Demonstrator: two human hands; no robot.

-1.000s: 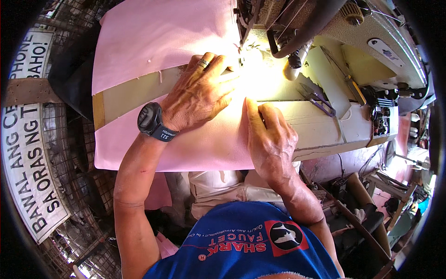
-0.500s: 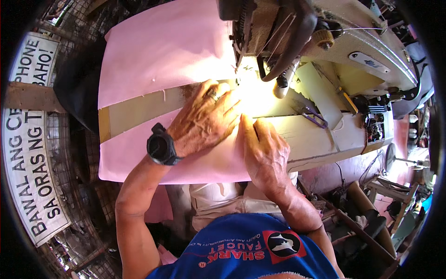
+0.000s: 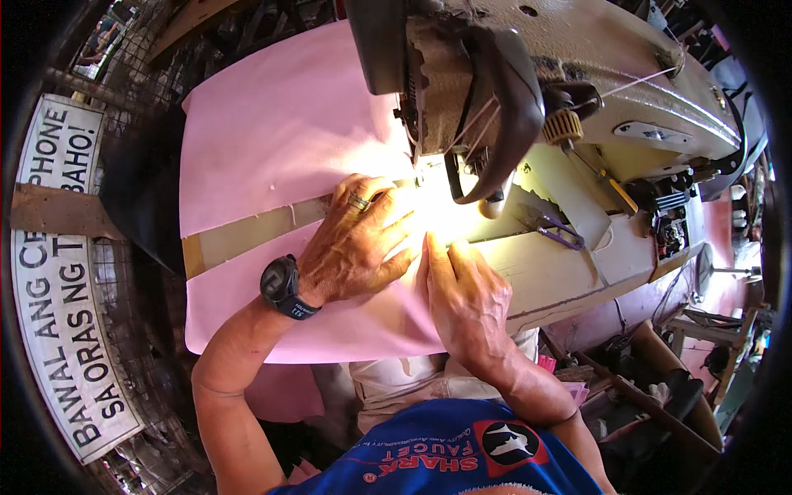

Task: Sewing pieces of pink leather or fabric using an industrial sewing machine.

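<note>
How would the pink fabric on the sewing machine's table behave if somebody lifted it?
The pink fabric would probably flop, since it creases near the right hand. It looks light for its size, given its thin edges. The loose thread suggests it may fray.

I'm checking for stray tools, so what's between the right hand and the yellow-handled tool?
In the head view, purple-handled snips lie between the right hand and the yellow-handled tool, with pale work surface showing around them.
</note>
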